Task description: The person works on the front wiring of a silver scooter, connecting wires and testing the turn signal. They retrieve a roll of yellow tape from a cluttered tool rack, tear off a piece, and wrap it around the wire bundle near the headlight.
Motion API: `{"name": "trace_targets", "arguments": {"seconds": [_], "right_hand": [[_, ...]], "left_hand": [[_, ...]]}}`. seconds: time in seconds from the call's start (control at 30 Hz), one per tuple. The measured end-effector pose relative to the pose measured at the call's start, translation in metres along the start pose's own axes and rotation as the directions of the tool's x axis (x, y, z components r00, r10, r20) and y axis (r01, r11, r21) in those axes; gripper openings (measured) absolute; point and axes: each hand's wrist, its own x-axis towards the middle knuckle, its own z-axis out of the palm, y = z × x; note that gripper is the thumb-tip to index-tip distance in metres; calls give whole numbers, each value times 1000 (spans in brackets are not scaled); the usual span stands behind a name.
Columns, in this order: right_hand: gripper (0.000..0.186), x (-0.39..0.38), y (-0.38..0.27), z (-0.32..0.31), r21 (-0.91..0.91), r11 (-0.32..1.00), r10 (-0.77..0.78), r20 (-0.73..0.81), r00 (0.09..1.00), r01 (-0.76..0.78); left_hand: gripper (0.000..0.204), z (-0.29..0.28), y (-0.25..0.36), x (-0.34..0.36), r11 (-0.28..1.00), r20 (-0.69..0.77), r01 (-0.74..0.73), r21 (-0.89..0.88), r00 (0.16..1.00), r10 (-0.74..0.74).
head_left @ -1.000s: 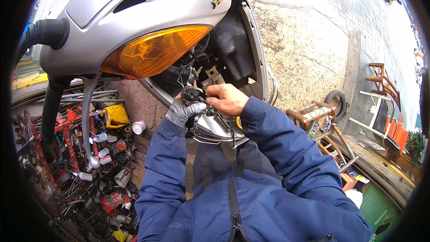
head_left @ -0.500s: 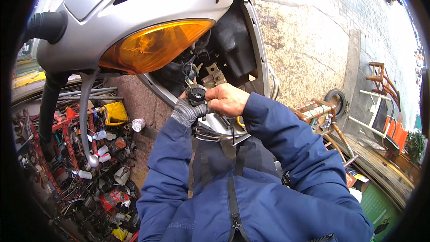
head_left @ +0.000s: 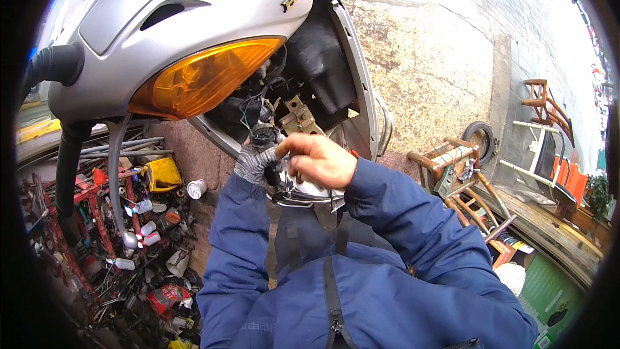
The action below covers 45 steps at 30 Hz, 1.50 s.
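Observation:
My left hand (head_left: 254, 165), in a grey knitted glove, is closed round a small round black part (head_left: 263, 134) with thin wires running up from it; its exact kind I cannot make out. Bare, my right hand (head_left: 321, 160) is beside it with curled fingers, the index finger reaching to the part's right edge. Whether those fingertips pinch anything small is hidden. Just beyond lies the opened front of a silver scooter (head_left: 213, 16), showing dark wires (head_left: 258, 100), a metal bracket (head_left: 298, 116) and a black plastic housing (head_left: 323, 71). An orange indicator lens (head_left: 210, 77) sits to the upper left.
A brake lever (head_left: 116, 181) hangs down at left, above a red rack (head_left: 74, 200) crowded with tools, bottles and a yellow container (head_left: 165, 174). On the right are a wooden stool (head_left: 452, 155), a tyre (head_left: 479, 141) and a white-framed chair (head_left: 529, 155).
Both hands and the black part have shifted slightly left in view, as has the scooter. My right hand has turned, its fingers now curled more loosely, with the index finger extended toward the part.

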Motion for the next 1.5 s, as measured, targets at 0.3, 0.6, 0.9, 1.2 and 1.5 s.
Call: {"name": "trace_targets", "arguments": {"seconds": [0.3,0.6,0.9,1.2,1.5], "right_hand": [[44,37,36,-26,-1,1000,-10,-171,985,10],[16,48,30,-26,-647,743,-396,-216,893,173],[20,44,31,-19,-533,844,-212,-230,950,59],[23,42,16,-35,-460,887,-59,-32,998,37],[18,43,18,-35,-418,904,-107,-5,994,95]], "left_hand": [[30,8,2,-7,975,132,119,-188,987,-95],[31,11,0,-7,987,104,110,-119,990,-98],[44,9,-10,0,995,8,90,46,996,-91],[50,13,-13,7,986,-15,26,165,1000,-24],[54,16,0,2,991,24,7,132,1000,-10]]}}
